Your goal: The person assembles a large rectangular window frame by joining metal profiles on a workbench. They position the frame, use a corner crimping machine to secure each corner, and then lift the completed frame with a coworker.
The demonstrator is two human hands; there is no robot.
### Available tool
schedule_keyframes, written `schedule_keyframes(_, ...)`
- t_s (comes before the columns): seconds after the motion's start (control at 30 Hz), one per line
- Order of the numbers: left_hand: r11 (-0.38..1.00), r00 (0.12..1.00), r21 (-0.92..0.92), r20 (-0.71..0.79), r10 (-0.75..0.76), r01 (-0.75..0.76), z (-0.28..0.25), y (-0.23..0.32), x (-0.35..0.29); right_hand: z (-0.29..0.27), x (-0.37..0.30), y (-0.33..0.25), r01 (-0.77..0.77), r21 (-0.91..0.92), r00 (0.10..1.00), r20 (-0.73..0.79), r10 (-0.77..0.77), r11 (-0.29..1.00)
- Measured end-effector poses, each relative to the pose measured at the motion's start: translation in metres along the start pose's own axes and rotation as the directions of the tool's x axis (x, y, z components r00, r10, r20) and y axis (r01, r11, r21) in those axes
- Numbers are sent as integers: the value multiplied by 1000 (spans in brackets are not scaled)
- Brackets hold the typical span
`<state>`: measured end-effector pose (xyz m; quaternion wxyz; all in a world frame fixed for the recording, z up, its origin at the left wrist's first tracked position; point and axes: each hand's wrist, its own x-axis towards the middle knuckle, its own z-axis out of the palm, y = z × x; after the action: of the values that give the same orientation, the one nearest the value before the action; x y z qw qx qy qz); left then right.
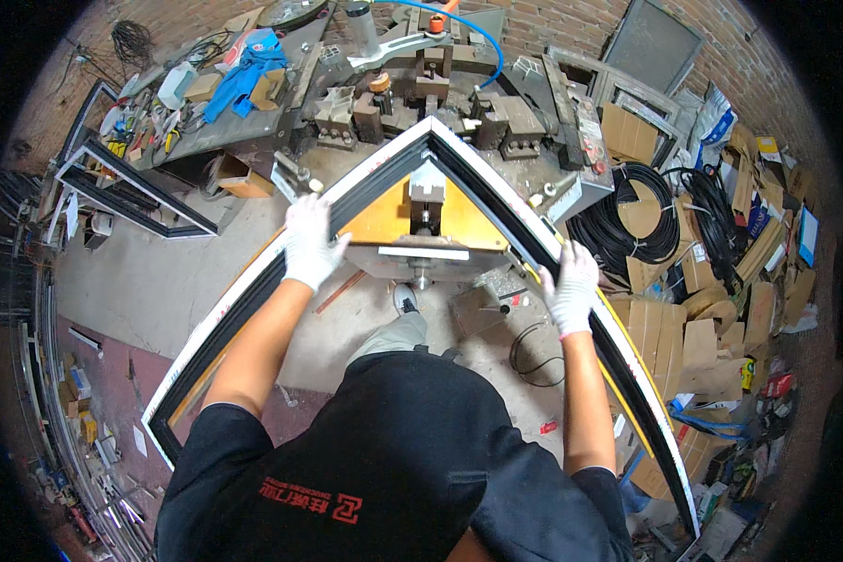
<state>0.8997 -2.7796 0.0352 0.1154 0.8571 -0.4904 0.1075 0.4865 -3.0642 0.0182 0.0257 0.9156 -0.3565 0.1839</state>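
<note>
Head view: two gloved hands on a V-shaped frame

The left hand (310, 244) has its fingers partly curled over the left bar of the black-and-white frame (430, 133), thumb spread toward the inside. The right hand (571, 286) grips the opposite bar, half closed, its thumb on the inner side. How tightly either squeezes, I cannot tell. The frame's corner points away from the person, ahead of and between the hands; its bars run back past both forearms. Between the hands, inside that corner, sit an orange plate (377, 220) and a metal block (428, 187). Ahead and left of the left hand, a cluttered surface (225, 136) carries a blue cloth (244, 80). Just beyond the right hand lies a black coil (663, 220).
</note>
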Motion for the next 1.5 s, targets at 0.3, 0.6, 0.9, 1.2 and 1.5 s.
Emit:
schedule_keyframes(0.3,951,915,-242,395,-84,191,52,33,172,58,183,-92,72,20,902,426,-73,997)
schedule_keyframes(0.6,931,755,-230,653,-67,282,57,25,196,76,215,-97,-95,70,802,596,35,993)
schedule_keyframes(0.9,928,710,-172,693,-123,329,51,32,199,80,217,-91,-96,115,780,626,3,989)
schedule_keyframes(1.2,940,714,-138,687,-136,312,56,34,198,83,219,-93,-76,144,801,598,-26,987)
schedule_keyframes(1.5,952,707,-173,705,-59,253,63,22,200,80,242,-91,-152,163,645,764,-27,975)
